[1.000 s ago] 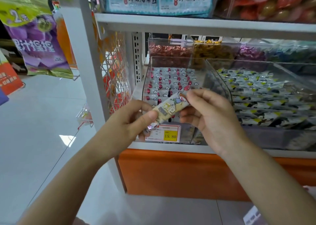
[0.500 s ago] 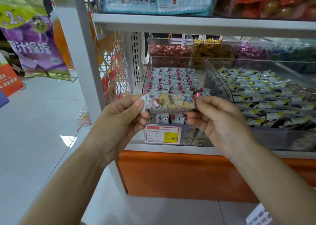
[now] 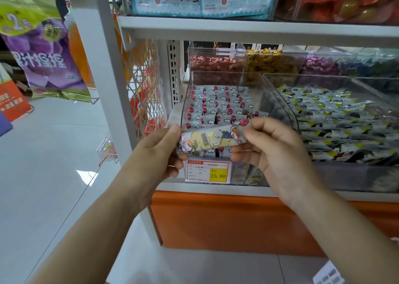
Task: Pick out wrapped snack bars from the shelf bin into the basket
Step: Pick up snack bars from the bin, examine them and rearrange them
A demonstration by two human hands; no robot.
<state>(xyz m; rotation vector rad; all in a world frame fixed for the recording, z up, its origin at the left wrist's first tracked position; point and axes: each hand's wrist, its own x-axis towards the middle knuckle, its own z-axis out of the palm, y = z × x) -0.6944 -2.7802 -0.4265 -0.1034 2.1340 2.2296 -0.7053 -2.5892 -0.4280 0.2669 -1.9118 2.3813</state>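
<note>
Yellow price tag (image 3: 218,175); purple bag (image 3: 45,61) hangs left; orange plinth (image 3: 226,223).

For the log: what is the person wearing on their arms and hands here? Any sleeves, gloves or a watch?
No clothing shows. The left hand and right hand are bare, without gloves, and the visible thumbnails look short and unpainted. The left forearm and right forearm are uncovered up to the frame edge: no sleeve, watch or bracelet in view.

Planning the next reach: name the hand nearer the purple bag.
Left. The left hand holds the snack bar below-right of the purple bag; the right hand lies farther right.
</note>
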